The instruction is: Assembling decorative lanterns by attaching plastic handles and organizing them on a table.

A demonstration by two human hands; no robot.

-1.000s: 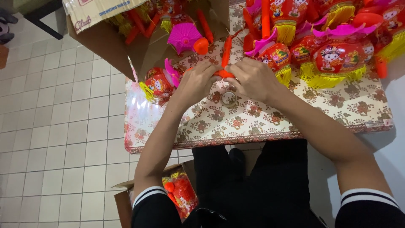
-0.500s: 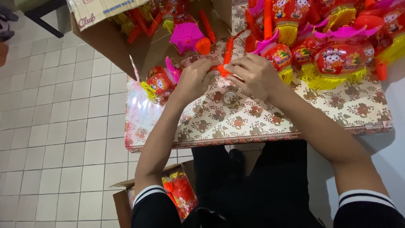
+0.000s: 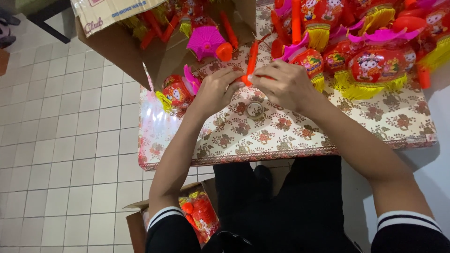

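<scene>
An orange plastic stick stands nearly upright over the far middle of the table, its lower end pinched between both hands. The left hand curls its fingertips around the base of the stick from the left. The right hand closes on the same spot from the right, fingers bent inward. A small roll of clear tape lies on the patterned floral tablecloth just below the hands. Just left of the left hand rests a red toy lantern with yellow fringe and a pink top. More red lanterns with yellow tassels crowd the far right of the table. An open cardboard box holding lantern parts stands at the far left. On the tiled floor by the person's knees sits another box of red lanterns.
</scene>
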